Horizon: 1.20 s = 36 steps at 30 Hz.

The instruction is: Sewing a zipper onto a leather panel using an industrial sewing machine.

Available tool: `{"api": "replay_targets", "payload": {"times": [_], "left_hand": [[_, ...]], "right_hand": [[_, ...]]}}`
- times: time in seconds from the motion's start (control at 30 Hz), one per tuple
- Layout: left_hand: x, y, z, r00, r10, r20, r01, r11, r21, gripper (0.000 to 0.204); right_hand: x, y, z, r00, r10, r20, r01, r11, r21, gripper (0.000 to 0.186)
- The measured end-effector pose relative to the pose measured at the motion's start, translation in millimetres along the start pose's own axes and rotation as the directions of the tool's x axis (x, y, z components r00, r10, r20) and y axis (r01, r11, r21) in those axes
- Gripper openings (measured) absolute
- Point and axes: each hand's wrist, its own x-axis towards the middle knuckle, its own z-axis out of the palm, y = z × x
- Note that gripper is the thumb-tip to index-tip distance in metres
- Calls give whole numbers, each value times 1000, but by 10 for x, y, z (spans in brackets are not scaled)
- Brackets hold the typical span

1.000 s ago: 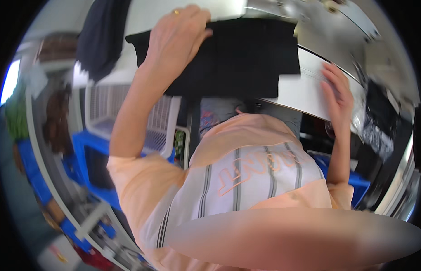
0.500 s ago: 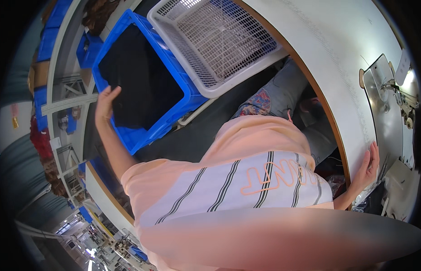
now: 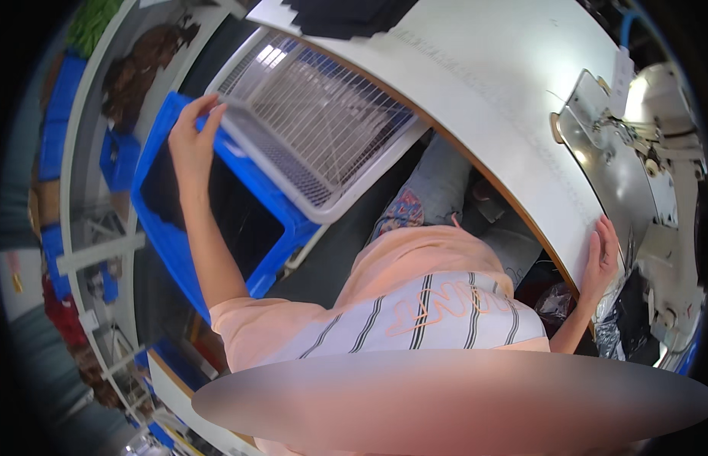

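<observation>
Across the black fabric (image 3: 231, 209) in the blue crate (image 3: 273, 185) swept the left hand (image 3: 193, 143), half-curled, apparently empty, toward the white basket (image 3: 380, 169); a trailing wrist could have rucked that fabric! Loosely open, the right hand (image 3: 600, 257) lay over the surface (image 3: 514, 129).

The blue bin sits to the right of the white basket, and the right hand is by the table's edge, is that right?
Not quite: the blue bin sits to the left of the white basket, as the head view shows. The right hand is by the edge of the table, as you said.
</observation>
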Motion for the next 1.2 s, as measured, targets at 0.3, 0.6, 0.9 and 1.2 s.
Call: {"api": "replay_targets", "payload": {"times": [0.3, 0.6, 0.9, 1.2], "left_hand": [[1769, 1332, 2030, 799, 584, 142, -600, 790, 129, 46], [2424, 873, 2002, 899, 7, 438, 150, 935, -322, 40], [2543, 1145, 1799, 917, 361, 170, -327, 923, -202, 30], [1698, 2072, 1778, 671, 715, 198, -741, 637, 213, 28]], "right_hand": [[-93, -136, 4, 1000, -18, 5, 19, 998, -59, 21], [-10, -179, -26, 995, -91, -50, 86, 992, -90, 23], [-405, -155, -566, 965, -210, -158, 150, 934, -323, 27], [-1119, 1857, -3205, 779, 84, -621, -621, 246, -745, 26]]}}
